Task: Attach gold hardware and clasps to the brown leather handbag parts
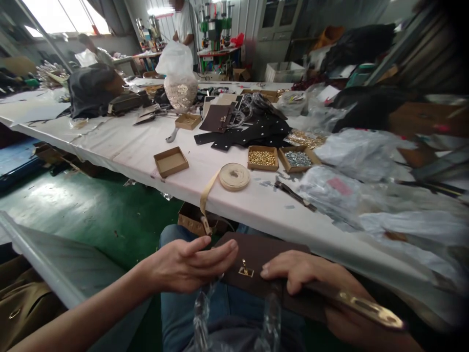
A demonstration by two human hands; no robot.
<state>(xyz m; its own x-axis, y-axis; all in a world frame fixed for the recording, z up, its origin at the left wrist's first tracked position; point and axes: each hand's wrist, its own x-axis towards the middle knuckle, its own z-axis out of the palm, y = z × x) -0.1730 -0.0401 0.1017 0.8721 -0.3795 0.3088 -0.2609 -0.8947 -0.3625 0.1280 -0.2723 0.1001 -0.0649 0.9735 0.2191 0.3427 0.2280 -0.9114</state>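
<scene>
A dark brown leather bag piece (234,288) lies across my lap, with a gold metal clasp (246,270) on its face. My left hand (200,261) is over its left edge, fingers stretched out and apart, holding nothing I can see. My right hand (300,271) grips the right part, fingertips on the leather beside the clasp. A brown strap with a long gold fitting (370,309) passes over my right wrist. Clear plastic-wrapped handles (201,313) hang toward my body. Just past my left thumb, a cream tape end dangles off the table edge.
On the white-covered table (120,146) are a cream tape roll (234,177), an open box (171,162), boxes of gold studs (263,158) and silver pieces (298,159), black strips (252,134) and plastic bags (340,188). A person (183,27) stands behind.
</scene>
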